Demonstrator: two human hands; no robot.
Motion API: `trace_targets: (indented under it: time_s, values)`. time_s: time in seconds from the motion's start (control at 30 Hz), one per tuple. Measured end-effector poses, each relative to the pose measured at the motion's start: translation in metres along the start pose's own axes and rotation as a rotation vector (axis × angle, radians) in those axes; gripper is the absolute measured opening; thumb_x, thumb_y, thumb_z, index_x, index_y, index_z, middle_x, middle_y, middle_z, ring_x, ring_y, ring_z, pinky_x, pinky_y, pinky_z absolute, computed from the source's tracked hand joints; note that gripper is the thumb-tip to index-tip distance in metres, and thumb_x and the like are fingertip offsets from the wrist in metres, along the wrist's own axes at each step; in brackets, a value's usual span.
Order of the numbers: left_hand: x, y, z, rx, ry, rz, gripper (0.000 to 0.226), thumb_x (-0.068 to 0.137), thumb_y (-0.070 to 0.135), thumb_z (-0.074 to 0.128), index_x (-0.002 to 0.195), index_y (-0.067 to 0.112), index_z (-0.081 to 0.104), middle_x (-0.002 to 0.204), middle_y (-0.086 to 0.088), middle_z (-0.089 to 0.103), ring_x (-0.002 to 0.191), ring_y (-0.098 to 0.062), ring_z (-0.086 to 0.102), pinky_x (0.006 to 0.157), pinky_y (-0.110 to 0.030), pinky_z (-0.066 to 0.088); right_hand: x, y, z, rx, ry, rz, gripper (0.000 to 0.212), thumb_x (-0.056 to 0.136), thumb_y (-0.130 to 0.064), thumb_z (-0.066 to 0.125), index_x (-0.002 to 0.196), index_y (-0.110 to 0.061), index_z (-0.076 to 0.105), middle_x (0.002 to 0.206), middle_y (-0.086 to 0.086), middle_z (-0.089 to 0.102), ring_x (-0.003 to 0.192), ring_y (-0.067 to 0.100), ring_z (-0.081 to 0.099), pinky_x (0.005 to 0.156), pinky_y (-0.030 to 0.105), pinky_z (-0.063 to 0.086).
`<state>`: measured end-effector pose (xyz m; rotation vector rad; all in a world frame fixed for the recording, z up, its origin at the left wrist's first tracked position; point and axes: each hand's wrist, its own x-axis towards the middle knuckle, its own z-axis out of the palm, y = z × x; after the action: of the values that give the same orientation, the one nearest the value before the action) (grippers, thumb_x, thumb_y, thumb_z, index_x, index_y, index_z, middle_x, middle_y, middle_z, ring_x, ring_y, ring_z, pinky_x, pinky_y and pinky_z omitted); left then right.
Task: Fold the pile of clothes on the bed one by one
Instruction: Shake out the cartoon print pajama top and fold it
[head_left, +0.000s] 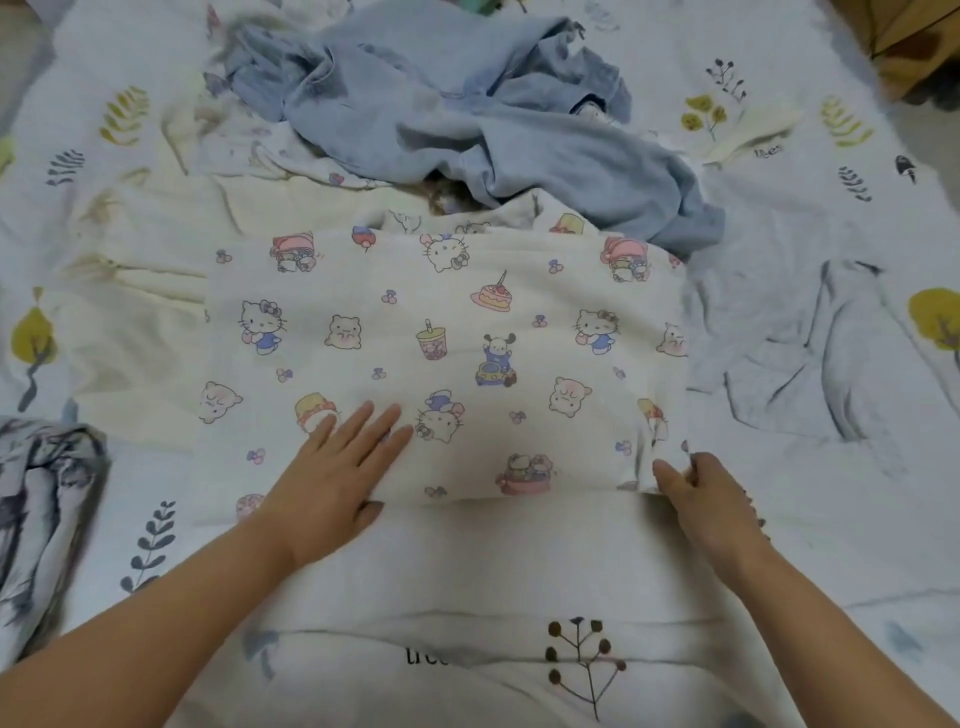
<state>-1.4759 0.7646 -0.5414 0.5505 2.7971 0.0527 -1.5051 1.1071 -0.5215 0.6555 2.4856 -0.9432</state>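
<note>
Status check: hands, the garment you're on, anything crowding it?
Left hand flat on cartoon-print garment. Right hand pinching its near right corner. Blue clothes pile touching its far edge, unfolded.

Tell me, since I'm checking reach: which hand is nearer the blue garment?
Right. The right hand pinches the cartoon-print cloth's near right corner, below the blue garment's trailing end; the left hand lies flat further left.

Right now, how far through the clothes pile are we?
In hand: the cartoon-print garment lies flattened; left hand presses it, right hand pinches its right edge. Left: the crumpled blue clothes and cream garment behind. No finished stack is clearly visible.
</note>
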Motion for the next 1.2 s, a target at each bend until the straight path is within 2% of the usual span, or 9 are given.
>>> trace_targets:
  time_s: [0.2,0.33,0.47,0.6,0.77,0.93,1.03,1.07,1.2]
  values:
    - [-0.004,0.005,-0.011,-0.197,0.095,-0.049,0.056,0.094,0.025,0.052,0.144,0.021,0.03,0.152,0.002,0.023,0.142,-0.021,0.024,0.112,-0.032,0.025,-0.005,-0.01,-0.018,0.238,0.158,-0.017,0.014,0.09,-0.012,0.052,0.082,-0.001,0.049,0.075,0.011,0.053,0.073,0.03,0.054,0.068,0.042,0.047]
    - [-0.046,0.019,-0.048,-0.102,0.103,0.203,0.066,0.057,0.019,0.088,0.118,0.011,0.065,0.12,-0.005,0.065,0.099,-0.021,0.068,0.07,-0.028,0.056,-0.033,0.011,-0.05,0.079,-0.002,-0.044,0.016,0.09,-0.008,0.053,0.076,-0.005,0.045,0.057,0.009,0.049,0.044,0.023,0.049,0.048,0.029,0.038]
    - [-0.092,0.047,-0.044,0.027,-0.081,0.323,0.082,0.019,0.05,0.087,0.096,0.027,0.075,0.097,0.01,0.073,0.072,-0.003,0.07,0.052,-0.016,0.053,-0.066,0.048,-0.068,-0.114,-0.21,0.091,0.022,0.087,-0.006,0.055,0.068,-0.006,0.044,0.04,-0.001,0.043,0.034,0.019,0.04,0.039,0.022,0.031]
    - [-0.109,0.063,-0.02,-0.01,-0.134,0.313,0.06,0.038,0.065,0.074,0.089,0.033,0.076,0.096,0.013,0.072,0.072,0.0,0.069,0.053,-0.013,0.052,-0.077,0.064,-0.051,-0.297,-0.272,0.16,0.022,0.091,-0.021,0.054,0.072,-0.011,0.049,0.061,0.001,0.057,0.051,0.02,0.055,0.047,0.023,0.037]
    - [-0.076,0.049,-0.021,-0.236,0.176,-0.133,0.042,0.087,0.038,0.044,0.116,0.014,0.062,0.121,-0.014,0.059,0.082,-0.026,0.066,0.065,-0.032,0.054,-0.052,0.036,-0.028,-0.094,0.045,0.059,0.059,0.09,-0.049,0.046,0.136,-0.013,0.037,0.118,0.012,0.059,0.114,0.033,0.051,0.083,0.038,0.036]
    - [-0.02,-0.007,-0.023,-0.38,0.236,-0.648,0.056,0.091,0.02,0.055,0.141,0.011,0.032,0.137,-0.017,0.038,0.091,-0.039,0.058,0.071,-0.041,0.043,-0.017,0.007,-0.002,-0.193,0.039,0.003,0.024,0.091,-0.033,0.053,0.088,-0.01,0.049,0.078,0.001,0.054,0.074,0.022,0.05,0.062,0.03,0.036]
    - [-0.012,-0.027,-0.023,-0.365,0.18,-0.587,0.008,0.09,0.018,0.055,0.083,0.012,0.056,0.081,-0.005,0.052,0.083,-0.035,0.056,0.063,-0.034,0.033,-0.011,0.006,0.0,-0.174,0.273,-0.152,0.031,0.093,-0.023,0.05,0.068,-0.012,0.035,0.062,0.003,0.046,0.056,0.015,0.039,0.049,0.03,0.023]
    - [-0.012,-0.032,-0.023,-0.337,0.273,-0.579,0.021,0.089,0.015,0.055,0.07,0.012,0.048,0.071,-0.004,0.048,0.072,-0.033,0.053,0.058,-0.033,0.029,-0.011,0.008,-0.001,-0.144,0.388,-0.202,0.03,0.093,-0.023,0.049,0.069,-0.012,0.034,0.06,0.003,0.045,0.054,0.015,0.038,0.048,0.031,0.021]
    - [-0.012,-0.045,-0.028,-0.314,0.419,-0.669,0.02,0.089,0.017,0.057,0.073,0.006,0.052,0.072,-0.01,0.05,0.065,-0.032,0.048,0.056,-0.033,0.03,-0.007,0.008,0.007,-0.186,0.439,-0.179,0.017,0.094,-0.02,0.047,0.084,-0.007,0.041,0.075,0.015,0.056,0.061,0.024,0.043,0.055,0.036,0.028]
